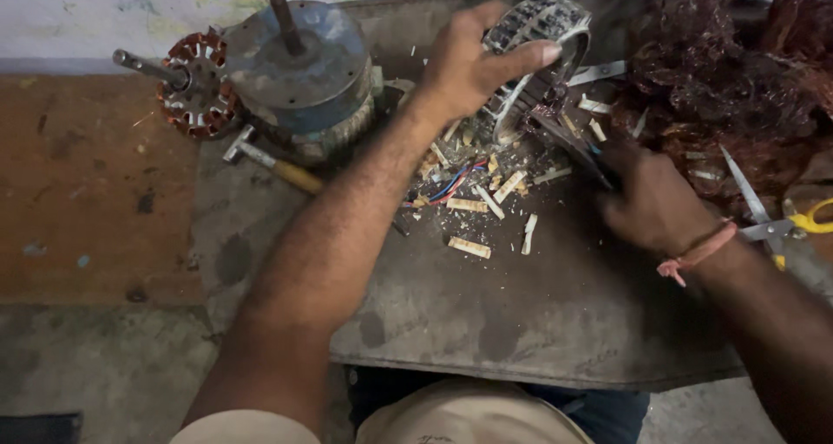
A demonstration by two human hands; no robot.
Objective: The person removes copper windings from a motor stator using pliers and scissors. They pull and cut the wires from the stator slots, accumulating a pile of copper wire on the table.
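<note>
My left hand (473, 62) grips a round metal motor stator (542, 36), held tilted on edge at the back of a dark metal work plate (521, 323). My right hand (651, 201) holds a thin dark tool (568, 145) whose tip points into the lower side of the stator. Below the stator lie several pale insulation strips (470, 247) and red and blue wires (451, 186) scattered on the plate.
A large grey fan motor housing (299, 71) with a shaft stands at the back left, a copper-coloured rotor core (198, 84) beside it. A hammer (273, 162) lies by the housing. A heap of tangled copper wire (729, 80) fills the right; yellow-handled scissors (781, 223) lie near my right wrist.
</note>
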